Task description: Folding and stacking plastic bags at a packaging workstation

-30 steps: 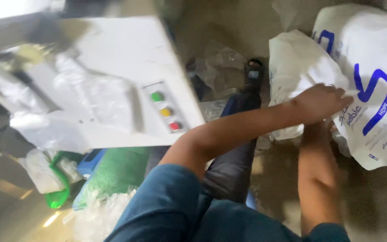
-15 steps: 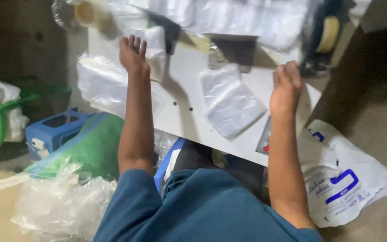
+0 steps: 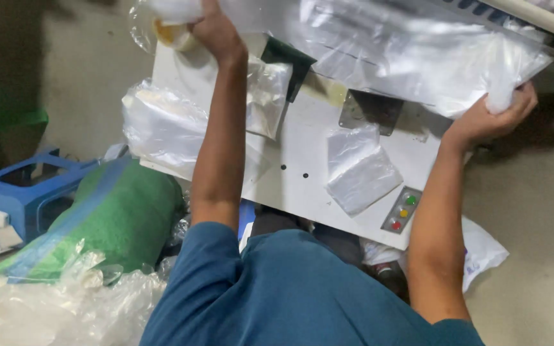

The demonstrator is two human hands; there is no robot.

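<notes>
A long clear plastic sheet (image 3: 392,57) stretches across the back of a white machine table (image 3: 302,186). My left hand (image 3: 216,32) grips its left end, close to a roll of tape (image 3: 174,35). My right hand (image 3: 492,115) clutches the bunched right end of the same sheet, past the table's right edge. Two small clear plastic bags (image 3: 360,170) lie flat on the table between my arms. A thicker stack of clear bags (image 3: 161,128) sits on the table's left side.
A panel with green, yellow and red buttons (image 3: 400,213) sits at the table's near right corner. On the floor to the left are a green sack (image 3: 117,218), a blue plastic box (image 3: 24,189) and crumpled clear plastic (image 3: 65,307). A white printed bag (image 3: 482,247) lies at the right.
My view swung from the white sacks on the floor up to the table. Both hands moved onto the table, then reached farther back and took hold of the long plastic sheet.
</notes>
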